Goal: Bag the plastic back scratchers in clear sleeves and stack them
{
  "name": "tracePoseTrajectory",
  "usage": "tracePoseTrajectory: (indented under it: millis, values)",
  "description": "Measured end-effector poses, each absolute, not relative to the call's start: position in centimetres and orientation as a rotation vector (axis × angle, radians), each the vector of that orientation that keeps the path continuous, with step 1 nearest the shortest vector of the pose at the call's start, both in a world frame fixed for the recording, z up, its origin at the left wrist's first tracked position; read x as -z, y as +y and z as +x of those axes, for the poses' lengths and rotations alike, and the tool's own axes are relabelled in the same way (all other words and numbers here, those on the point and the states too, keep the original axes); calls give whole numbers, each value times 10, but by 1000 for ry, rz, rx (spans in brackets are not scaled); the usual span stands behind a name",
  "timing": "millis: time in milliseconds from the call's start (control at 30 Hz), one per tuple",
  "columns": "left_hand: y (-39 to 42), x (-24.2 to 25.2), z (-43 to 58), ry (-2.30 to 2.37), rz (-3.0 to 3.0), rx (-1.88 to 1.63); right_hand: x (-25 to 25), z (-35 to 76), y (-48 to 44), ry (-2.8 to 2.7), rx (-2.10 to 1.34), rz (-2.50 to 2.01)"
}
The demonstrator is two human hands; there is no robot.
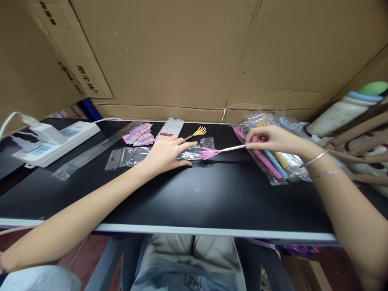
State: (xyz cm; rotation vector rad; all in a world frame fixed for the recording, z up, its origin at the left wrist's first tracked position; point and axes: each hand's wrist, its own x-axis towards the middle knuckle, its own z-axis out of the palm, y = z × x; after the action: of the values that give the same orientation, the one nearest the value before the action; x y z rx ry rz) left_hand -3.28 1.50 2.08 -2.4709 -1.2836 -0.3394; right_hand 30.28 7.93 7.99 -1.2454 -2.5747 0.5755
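My right hand [262, 139] pinches the pink handle of a back scratcher [233, 148] with a metal rod. Its pink hand-shaped head points left, over the right end of a clear plastic bag [129, 157]. Lying across that bag is my left hand [169, 152], fingers stretched out and apart. Just beyond the left fingers a yellow back scratcher [199, 131] rests on the black table, its handle hidden behind my hand. Under and beside my right hand are several bagged back scratchers with pink, blue and yellow handles [273, 163].
A white power strip [57, 141] stands at the left, near a long clear sleeve [91, 153]. Pink printed cards [138, 134] and a phone [169, 128] lie toward the back. A white bottle [336, 113] is at right. Cardboard [182, 52] walls the rear.
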Motion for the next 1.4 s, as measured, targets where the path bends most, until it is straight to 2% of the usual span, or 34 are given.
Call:
tracePoseTrajectory:
  millis: [1400]
  values:
    - [20,-11,-30,-1090,-2547,420,-74,297,80,-2648,-639,-1232]
